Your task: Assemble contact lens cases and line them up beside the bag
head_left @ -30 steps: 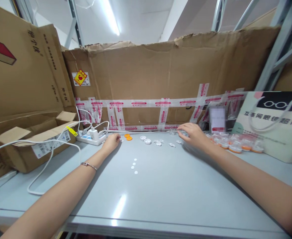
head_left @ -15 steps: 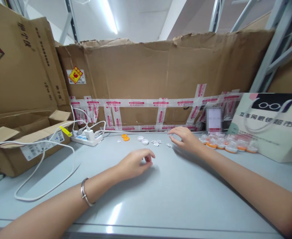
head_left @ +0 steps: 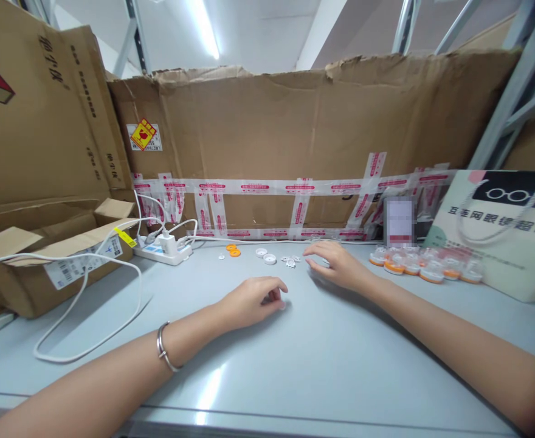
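Note:
My left hand [head_left: 251,302] hovers low over the table's middle. Its fingers are loosely curled, with a gap between index finger and thumb, and I make out nothing held there. Farther back, my right hand [head_left: 335,266] is palm down with thumb and fingers apart, over a small white piece [head_left: 326,261] that it partly hides. Left of its fingertips lie small white toothed parts [head_left: 290,262]. Beyond them are two white round rings [head_left: 269,259], two orange rings [head_left: 234,252] and a tiny white disc [head_left: 221,257]. A clear piece [head_left: 315,238] shows faintly behind the right hand.
Several clear-topped, orange-based round cases [head_left: 394,266] stand at right by a phone [head_left: 399,222] and a paper bag [head_left: 500,243]. At left are a power strip [head_left: 169,252], a looping white cable [head_left: 137,286] and an open carton [head_left: 25,286]. A large taped cardboard sheet [head_left: 267,134] closes the back.
My right hand has drawn slightly nearer and lower, over the small white piece. The left hand stays about where it was. The whole view has shifted slightly.

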Available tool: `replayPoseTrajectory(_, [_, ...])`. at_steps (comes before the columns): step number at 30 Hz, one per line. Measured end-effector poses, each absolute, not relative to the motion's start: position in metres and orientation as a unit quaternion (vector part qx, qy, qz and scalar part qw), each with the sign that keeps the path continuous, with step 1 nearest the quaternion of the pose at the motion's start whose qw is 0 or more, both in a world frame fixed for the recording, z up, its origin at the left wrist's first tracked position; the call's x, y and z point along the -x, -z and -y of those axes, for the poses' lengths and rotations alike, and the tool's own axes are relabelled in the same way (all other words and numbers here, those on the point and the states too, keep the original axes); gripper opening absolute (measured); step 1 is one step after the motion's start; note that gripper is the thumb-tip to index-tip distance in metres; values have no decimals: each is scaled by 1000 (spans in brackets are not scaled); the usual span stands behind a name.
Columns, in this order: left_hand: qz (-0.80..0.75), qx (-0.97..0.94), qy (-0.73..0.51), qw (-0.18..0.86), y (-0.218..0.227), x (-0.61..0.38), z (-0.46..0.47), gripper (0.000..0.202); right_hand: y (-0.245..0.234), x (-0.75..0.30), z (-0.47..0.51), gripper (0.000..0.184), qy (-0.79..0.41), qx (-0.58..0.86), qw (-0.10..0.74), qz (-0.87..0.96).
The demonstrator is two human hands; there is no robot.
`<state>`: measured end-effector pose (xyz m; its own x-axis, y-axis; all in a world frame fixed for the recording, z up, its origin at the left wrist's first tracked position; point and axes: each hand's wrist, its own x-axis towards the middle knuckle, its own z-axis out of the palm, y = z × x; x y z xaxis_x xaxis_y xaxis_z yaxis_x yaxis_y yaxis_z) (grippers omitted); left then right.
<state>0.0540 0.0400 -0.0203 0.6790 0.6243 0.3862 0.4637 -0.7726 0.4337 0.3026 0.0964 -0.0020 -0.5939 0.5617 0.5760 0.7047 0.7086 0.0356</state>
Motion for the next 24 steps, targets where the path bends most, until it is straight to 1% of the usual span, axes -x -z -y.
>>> replayPoseTrajectory(3, [-318,-897,-277,131,16,-50,-46,15,6,-301,-96,20,113,361,266,887])
replayPoseTrajectory(5, [-353,-890,-279,80,9,-39,-57,14,9,-300,-97,20,102,362,266,888])
replayPoseTrajectory(7, [-406,-880,-247,-7,1,-19,-73,14,12,-300,-98,20,93,361,265,889])
replayPoseTrajectory(10, [-467,-853,-231,-46,-12,22,-99,15,15,-299,-99,20,88,360,263,891])
replayPoseTrajectory(14, [-508,-830,-221,-68,-11,58,-122,17,16,-298,-99,21,80,364,258,892])
replayPoseTrajectory(19, [-477,-851,-207,-75,14,40,-126,31,14,-295,-97,20,77,360,259,893])
replayPoseTrajectory(24, [-476,-855,-196,-72,26,18,-125,23,13,-294,-97,20,73,350,270,894])
